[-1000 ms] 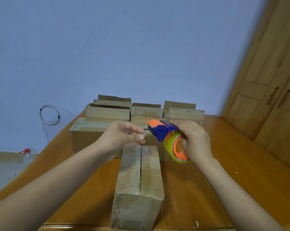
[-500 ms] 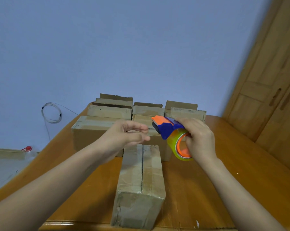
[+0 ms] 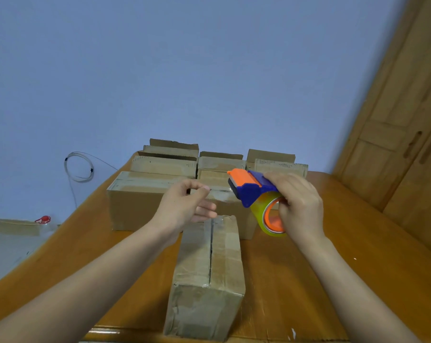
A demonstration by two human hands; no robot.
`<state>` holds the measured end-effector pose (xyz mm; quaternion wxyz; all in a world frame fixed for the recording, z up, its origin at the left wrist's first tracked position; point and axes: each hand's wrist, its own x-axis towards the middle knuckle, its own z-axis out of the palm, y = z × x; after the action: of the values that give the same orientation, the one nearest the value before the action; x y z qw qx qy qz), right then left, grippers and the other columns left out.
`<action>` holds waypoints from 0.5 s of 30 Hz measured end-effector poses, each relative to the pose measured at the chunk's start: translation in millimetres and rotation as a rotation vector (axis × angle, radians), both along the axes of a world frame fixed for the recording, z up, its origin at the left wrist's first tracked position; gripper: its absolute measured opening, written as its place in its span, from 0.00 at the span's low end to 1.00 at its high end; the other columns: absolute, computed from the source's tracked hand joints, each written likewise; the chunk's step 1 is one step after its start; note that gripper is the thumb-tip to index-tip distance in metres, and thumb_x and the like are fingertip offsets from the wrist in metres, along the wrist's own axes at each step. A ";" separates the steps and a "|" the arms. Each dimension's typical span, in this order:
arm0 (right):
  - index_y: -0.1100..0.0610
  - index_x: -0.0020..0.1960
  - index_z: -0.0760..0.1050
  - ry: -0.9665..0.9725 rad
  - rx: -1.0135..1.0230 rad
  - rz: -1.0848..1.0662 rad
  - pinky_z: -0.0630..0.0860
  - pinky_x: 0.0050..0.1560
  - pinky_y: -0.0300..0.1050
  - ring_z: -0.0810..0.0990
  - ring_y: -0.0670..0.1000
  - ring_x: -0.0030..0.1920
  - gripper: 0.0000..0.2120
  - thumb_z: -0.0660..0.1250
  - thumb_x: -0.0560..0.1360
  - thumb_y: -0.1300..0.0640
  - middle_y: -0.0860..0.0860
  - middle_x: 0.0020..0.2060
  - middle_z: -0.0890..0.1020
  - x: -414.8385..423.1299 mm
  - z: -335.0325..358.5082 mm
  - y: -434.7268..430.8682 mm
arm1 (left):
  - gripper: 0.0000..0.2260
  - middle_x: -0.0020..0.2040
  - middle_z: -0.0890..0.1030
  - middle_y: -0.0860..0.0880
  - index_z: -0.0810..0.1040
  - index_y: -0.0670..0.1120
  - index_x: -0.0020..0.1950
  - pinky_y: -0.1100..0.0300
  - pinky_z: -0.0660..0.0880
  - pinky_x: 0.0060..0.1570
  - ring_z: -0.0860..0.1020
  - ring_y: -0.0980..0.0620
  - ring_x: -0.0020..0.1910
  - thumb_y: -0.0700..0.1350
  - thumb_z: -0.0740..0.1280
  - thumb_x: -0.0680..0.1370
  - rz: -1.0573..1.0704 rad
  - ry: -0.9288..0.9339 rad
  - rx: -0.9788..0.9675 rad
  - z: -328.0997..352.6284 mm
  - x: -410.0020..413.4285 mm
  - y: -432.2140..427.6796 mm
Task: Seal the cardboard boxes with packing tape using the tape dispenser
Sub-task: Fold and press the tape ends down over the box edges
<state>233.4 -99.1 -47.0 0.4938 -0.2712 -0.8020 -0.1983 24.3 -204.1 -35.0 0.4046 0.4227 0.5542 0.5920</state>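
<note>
Fingers (image 3: 280, 181) of the right hand (image 3: 299, 206) wrap the tape dispenser (image 3: 250, 191); the left hand (image 3: 184, 206) pinches the clear tape (image 3: 220, 194) end.

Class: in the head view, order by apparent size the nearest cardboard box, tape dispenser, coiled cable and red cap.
1. nearest cardboard box, though closeness to the camera enlarges it
2. tape dispenser
3. coiled cable
4. red cap, clearly smallest

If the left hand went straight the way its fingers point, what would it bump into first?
Probably the tape dispenser, which the right hand holds just ahead of the left hand. The left hand seems to pinch a shiny tape strip running to it. Depth is unclear, so it might miss.
</note>
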 end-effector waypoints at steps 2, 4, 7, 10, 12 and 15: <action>0.62 0.57 0.79 0.009 -0.025 0.005 0.79 0.49 0.55 0.81 0.60 0.53 0.21 0.68 0.65 0.72 0.57 0.51 0.83 1.5 0.3 1.7 | 0.12 0.42 0.85 0.41 0.76 0.42 0.56 0.56 0.82 0.42 0.85 0.44 0.41 0.50 0.63 0.81 -0.025 -0.068 -0.048 -0.8 0.3 0.1; 0.62 0.58 0.79 -0.001 -0.050 0.006 0.79 0.50 0.56 0.81 0.59 0.54 0.25 0.73 0.63 0.75 0.56 0.51 0.83 1.9 0.1 2.7 | 0.18 0.44 0.85 0.40 0.76 0.42 0.53 0.53 0.82 0.44 0.84 0.43 0.43 0.56 0.59 0.81 -0.061 -0.182 -0.115 1.1 1.3 0.2; 0.62 0.58 0.79 -0.005 -0.036 0.010 0.79 0.49 0.55 0.81 0.59 0.54 0.24 0.73 0.63 0.74 0.56 0.51 0.83 1.2 0.6 2.2 | 0.26 0.49 0.84 0.39 0.76 0.40 0.54 0.49 0.82 0.45 0.84 0.42 0.45 0.64 0.57 0.78 -0.137 -0.302 -0.186 5.9 4.1 0.2; 0.62 0.57 0.79 0.005 -0.007 0.016 0.78 0.50 0.54 0.81 0.59 0.53 0.19 0.68 0.67 0.68 0.57 0.51 0.83 2.2 1.3 1.2 | 0.29 0.47 0.84 0.41 0.78 0.40 0.55 0.48 0.82 0.44 0.83 0.46 0.42 0.66 0.60 0.74 -0.168 -0.167 -0.189 7.2 6.2 -1.0; 0.62 0.57 0.79 0.009 -0.003 0.016 0.77 0.50 0.54 0.81 0.59 0.53 0.19 0.67 0.66 0.66 0.57 0.50 0.83 2.9 1.5 0.0 | 0.25 0.46 0.85 0.43 0.79 0.41 0.52 0.49 0.81 0.43 0.83 0.48 0.41 0.64 0.62 0.75 -0.182 -0.073 -0.186 8.8 10.3 -2.3; 0.63 0.56 0.80 0.005 0.005 0.014 0.77 0.50 0.53 0.81 0.60 0.52 0.18 0.66 0.67 0.65 0.57 0.50 0.84 3.0 1.1 -0.7 | 0.14 0.43 0.84 0.43 0.79 0.42 0.49 0.48 0.82 0.43 0.81 0.49 0.39 0.53 0.65 0.79 -0.173 -0.025 -0.125 11.6 14.1 -2.5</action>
<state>236.4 -99.7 -45.9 0.4979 -0.2648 -0.8022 -0.1962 38.4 -206.6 -23.4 0.4867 0.4356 0.5462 0.5244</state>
